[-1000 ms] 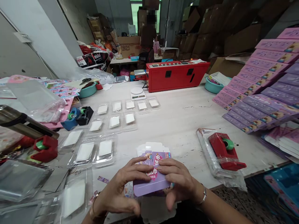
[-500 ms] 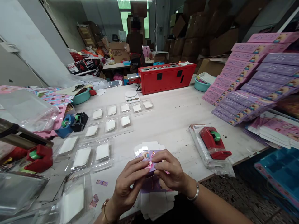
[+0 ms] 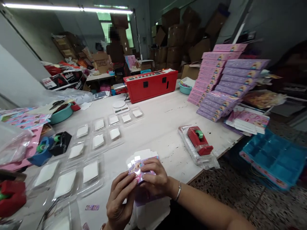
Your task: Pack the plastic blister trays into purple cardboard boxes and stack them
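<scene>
Between my hands, near the table's front edge, is a purple printed cardboard box (image 3: 138,171), partly folded, with white flaps at its far end. My left hand (image 3: 122,196) is closed on the left side of the box, its fingers across the printed panel. From the right, my right hand (image 3: 154,175) pinches the same panel, thumb and fingers close together. A purple printed panel and more white flaps (image 3: 153,213) extend below my hands toward me. My fingers hide much of the box. To the left of my left hand lies a small printed sticker (image 3: 92,207).
Clear plastic trays with white pads (image 3: 90,171) stand in rows at left. A red tape dispenser (image 3: 199,140) rests on plastic bags at right. Behind are a white scale (image 3: 120,107), a red machine (image 3: 151,86) and stacked purple boxes (image 3: 240,78). A person (image 3: 116,51) stands farther back.
The head view has turned right and tilted, so everything sits farther left in it. Both hands still hold the box, and my right fingers have shifted slightly on its panel.
</scene>
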Demonstrator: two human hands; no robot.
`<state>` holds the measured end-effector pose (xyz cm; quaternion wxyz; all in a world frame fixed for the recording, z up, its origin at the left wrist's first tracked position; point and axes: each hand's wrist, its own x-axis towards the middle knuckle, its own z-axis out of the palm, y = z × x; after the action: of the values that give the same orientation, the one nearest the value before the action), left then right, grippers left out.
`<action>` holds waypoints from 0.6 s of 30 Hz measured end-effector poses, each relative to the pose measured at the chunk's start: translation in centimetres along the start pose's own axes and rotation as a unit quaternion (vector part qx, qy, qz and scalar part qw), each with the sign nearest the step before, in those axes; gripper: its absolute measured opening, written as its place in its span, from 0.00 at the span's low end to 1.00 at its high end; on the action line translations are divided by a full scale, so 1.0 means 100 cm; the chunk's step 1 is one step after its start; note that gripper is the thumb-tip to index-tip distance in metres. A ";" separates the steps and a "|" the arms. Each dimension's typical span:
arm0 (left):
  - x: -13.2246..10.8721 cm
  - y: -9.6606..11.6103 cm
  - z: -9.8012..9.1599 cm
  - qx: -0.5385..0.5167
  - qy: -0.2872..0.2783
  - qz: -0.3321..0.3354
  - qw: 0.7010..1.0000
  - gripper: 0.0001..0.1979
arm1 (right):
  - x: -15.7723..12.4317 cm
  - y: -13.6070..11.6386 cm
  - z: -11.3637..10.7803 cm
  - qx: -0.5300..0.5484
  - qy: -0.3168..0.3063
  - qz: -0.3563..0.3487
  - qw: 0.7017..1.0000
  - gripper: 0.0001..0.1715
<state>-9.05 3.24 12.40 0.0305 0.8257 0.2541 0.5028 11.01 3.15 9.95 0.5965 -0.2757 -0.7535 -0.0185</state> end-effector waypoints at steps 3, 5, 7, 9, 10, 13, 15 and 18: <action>-0.005 -0.005 0.005 0.004 0.015 -0.022 1.000 0.17 | -0.001 -0.003 0.007 0.037 0.029 0.052 0.998 0.16; -0.007 -0.005 0.007 -0.001 0.032 -0.041 0.999 0.19 | -0.003 -0.005 0.012 0.033 0.055 0.064 0.996 0.15; -0.007 -0.004 0.007 -0.002 0.037 -0.050 0.998 0.19 | -0.003 -0.006 0.015 0.007 0.076 0.049 0.996 0.12; -0.005 -0.002 0.003 0.004 0.022 -0.041 0.999 0.18 | -0.001 -0.007 0.015 -0.015 0.065 0.040 0.997 0.10; -0.002 -0.001 0.001 0.008 0.010 -0.034 0.999 0.17 | 0.001 -0.008 0.012 -0.020 0.047 0.039 0.998 0.11; 0.006 0.005 -0.002 0.037 0.035 -0.026 0.998 0.18 | 0.003 -0.010 -0.016 -0.016 0.000 0.053 0.998 0.27; 0.011 0.010 0.003 0.063 0.106 -0.042 0.991 0.20 | -0.003 -0.010 -0.054 -0.027 0.027 0.094 0.995 0.35; 0.017 0.017 0.019 0.091 0.185 -0.059 0.977 0.21 | -0.022 -0.003 -0.133 -0.111 0.173 0.277 0.938 0.19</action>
<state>-6.17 2.94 13.40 -0.0633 0.7013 0.3481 0.6189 23.01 -2.74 11.86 0.6648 -0.5308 -0.5253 0.0167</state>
